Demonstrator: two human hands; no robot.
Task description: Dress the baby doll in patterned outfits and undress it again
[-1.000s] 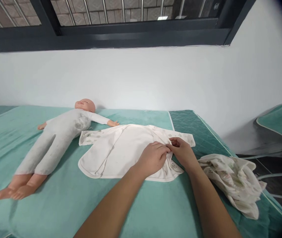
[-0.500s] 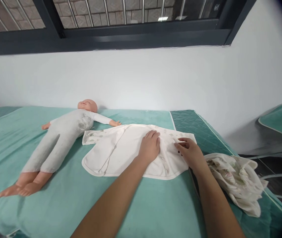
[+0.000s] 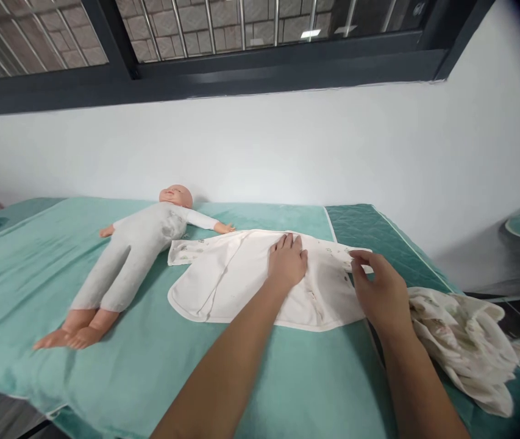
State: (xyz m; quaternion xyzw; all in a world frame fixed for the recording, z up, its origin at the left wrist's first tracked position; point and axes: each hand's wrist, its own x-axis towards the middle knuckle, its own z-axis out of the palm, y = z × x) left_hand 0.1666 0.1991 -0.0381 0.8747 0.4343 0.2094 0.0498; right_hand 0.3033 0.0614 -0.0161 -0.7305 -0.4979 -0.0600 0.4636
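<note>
The left hand [image 3: 287, 261] lies open, palm down, fingers spread flat on the white baby garment [image 3: 250, 280]. The right hand [image 3: 378, 291] pinches the garment's right edge between thumb and fingers. One garment lies spread just right of one doll [image 3: 141, 244]; one crumpled cloth [image 3: 465, 341] sits farther right. Both forearms reach forward over the green mat [image 3: 35, 280].

The left hand [image 3: 287, 262] lies palm down with its fingers flat, together and pointing away from the body. Its bare forearm runs straight back toward the lower middle of the view. The right hand [image 3: 378, 289] sits just to its right, wrist bent, fingers curled with thumb and forefinger drawn close together at the tips. Its forearm leads down toward the lower right.
</note>
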